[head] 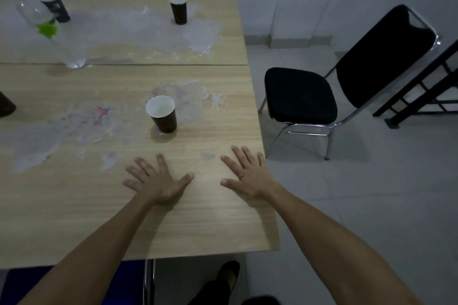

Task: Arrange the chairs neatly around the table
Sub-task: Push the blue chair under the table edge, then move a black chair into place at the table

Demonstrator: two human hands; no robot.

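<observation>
Your left hand (158, 181) and right hand (249, 176) rest flat, fingers spread and empty, on the surface (74, 205), the black chair (300, 95) angled off beyond your right fingers, probably awaiting straightening.

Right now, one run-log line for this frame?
stage: before chair move | left hand: open, flat on table | right hand: open, flat near right edge | black chair: standing apart from table, untouched

text: none legible | bottle (43, 21): green label, print too blurred to read | dark packet (56, 9) behind it: pale marks, unreadable | cups (162, 114): plain, no print | table (124, 205): no writing, only a pink smudge
</observation>
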